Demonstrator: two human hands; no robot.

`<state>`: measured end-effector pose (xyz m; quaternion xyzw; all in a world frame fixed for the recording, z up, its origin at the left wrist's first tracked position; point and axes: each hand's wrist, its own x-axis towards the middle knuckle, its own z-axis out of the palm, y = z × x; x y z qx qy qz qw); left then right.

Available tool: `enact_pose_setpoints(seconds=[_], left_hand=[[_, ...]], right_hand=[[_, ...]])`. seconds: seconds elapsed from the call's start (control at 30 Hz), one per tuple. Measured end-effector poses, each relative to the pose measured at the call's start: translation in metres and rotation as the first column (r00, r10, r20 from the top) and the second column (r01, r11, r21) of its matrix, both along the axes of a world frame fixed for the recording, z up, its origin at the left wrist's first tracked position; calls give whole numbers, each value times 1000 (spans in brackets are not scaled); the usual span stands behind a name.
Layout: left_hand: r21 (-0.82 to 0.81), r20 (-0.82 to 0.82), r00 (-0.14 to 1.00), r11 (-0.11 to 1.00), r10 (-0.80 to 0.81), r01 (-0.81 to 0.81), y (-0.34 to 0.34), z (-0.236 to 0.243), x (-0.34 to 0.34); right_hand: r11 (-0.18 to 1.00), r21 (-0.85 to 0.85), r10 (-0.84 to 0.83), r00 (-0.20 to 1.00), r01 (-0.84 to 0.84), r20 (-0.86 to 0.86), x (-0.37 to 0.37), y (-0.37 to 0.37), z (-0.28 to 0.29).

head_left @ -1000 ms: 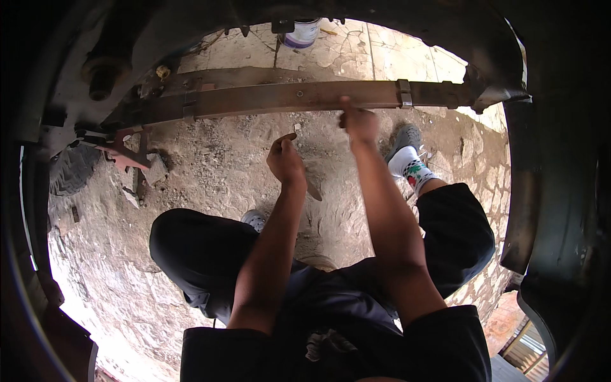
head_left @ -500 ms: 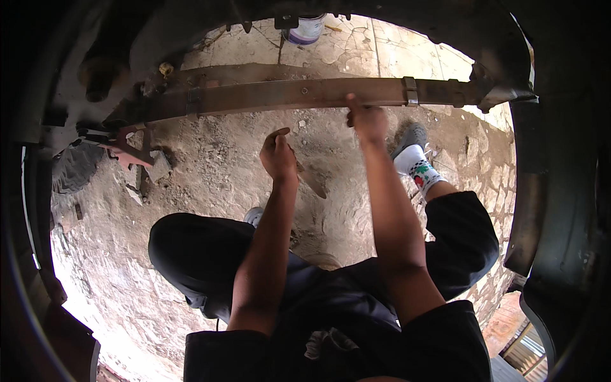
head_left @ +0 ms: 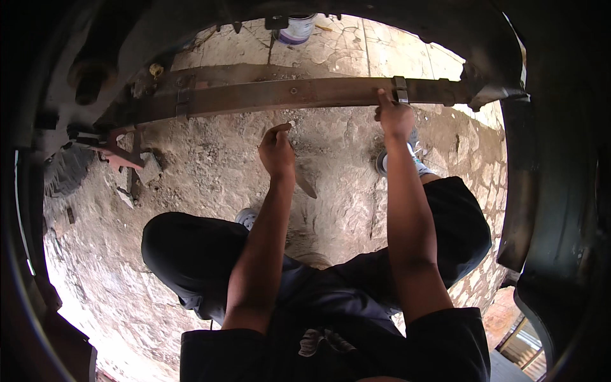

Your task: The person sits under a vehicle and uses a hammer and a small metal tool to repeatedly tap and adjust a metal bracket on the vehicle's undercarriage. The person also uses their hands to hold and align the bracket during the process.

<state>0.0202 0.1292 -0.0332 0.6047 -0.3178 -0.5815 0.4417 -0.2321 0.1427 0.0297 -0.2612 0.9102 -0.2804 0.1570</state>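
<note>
A long brown metal bar (head_left: 293,95) crosses above my hands, with a metal clamp (head_left: 400,90) near its right part and a small hole or bolt at its middle. My right hand (head_left: 393,116) is at the bar just left of that clamp, index fingertip against its face, other fingers curled, their contents hidden. My left hand (head_left: 277,150) is closed below the bar, thumb side up; what it holds cannot be made out. A thin flat brownish shape (head_left: 306,186) shows behind it, and I cannot tell whether it is held.
Dark metal bodywork (head_left: 541,191) surrounds me. A white-and-purple bucket (head_left: 294,32) stands beyond the bar. At left are a reddish bracket (head_left: 124,159), broken blocks (head_left: 150,169) and a dark tyre-like object (head_left: 67,172). My knees and feet rest over rough, rubble-strewn ground (head_left: 331,210).
My right hand has moved right along the bar to beside the clamp, now covering much of my right foot. My left hand has shifted slightly left, still closed.
</note>
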Motion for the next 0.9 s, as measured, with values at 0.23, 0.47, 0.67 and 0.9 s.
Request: enact_pose_setpoints(seconds=[0.23,0.47,0.67,0.9], left_hand=[[60,-74,997,998,11,-7,3,2,-10],[-48,-5,999,997,-53,53,11,6,-19],[64,50,999,998,17,-20,-6,-18,-11],[-134,51,995,988,84,-77,-16,2,0]], right_hand=[[997,67,25,998,-29,63,129,-38,-14],[997,46,-65,995,62,69,-2,4,0],[996,71,-60,996,55,64,79,-21,-13],[982,125,-144,990,144,-12,-3,9,25]])
